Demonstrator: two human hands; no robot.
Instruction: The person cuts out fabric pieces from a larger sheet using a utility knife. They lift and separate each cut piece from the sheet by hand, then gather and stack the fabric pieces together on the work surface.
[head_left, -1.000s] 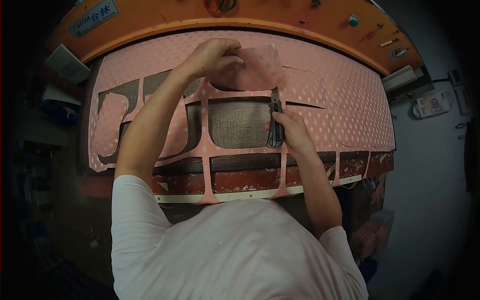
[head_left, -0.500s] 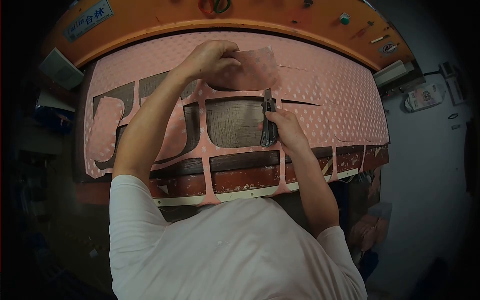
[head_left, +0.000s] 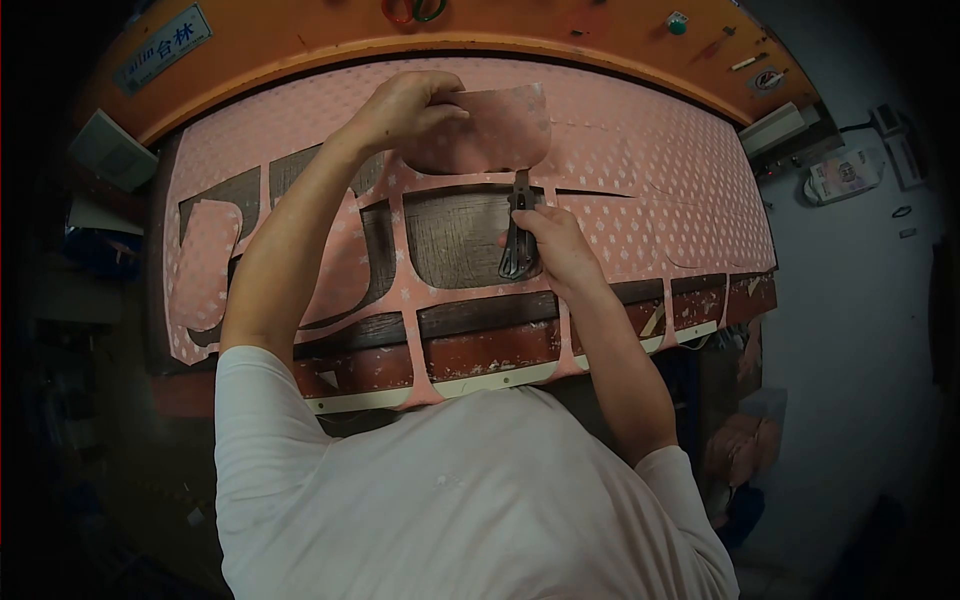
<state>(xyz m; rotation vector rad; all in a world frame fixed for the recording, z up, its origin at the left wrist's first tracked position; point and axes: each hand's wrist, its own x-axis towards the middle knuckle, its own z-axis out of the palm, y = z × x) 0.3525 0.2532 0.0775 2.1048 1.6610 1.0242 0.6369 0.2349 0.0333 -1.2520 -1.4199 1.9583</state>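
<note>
Pinched in my left hand [head_left: 418,105] is the upper left edge of a cut piece of pink patterned fabric [head_left: 490,130], raised from the sheet. My right hand [head_left: 556,248] is wrapped around a dark utility knife [head_left: 517,232]. Its blade points away from me, the tip right at the piece's lower right edge. Below the knife lies the large pink sheet [head_left: 690,180], with cut-out openings that bare the dark scored board [head_left: 455,235]. A loose pink piece [head_left: 208,265] rests at the left, and another [head_left: 340,260] lies beside my left forearm.
An orange machine beam [head_left: 300,65] spans the far side of the table. Red- and green-handled scissors [head_left: 415,10] and a green button [head_left: 677,22] are on it. A pale rail [head_left: 465,385] runs along the near edge. A plastic-wrapped package [head_left: 842,177] sits at the right.
The held piece has settled a little, covering the dark gap beneath its lower edge. My right hand and the knife have shifted slightly left and up; the whole view has also moved slightly.
</note>
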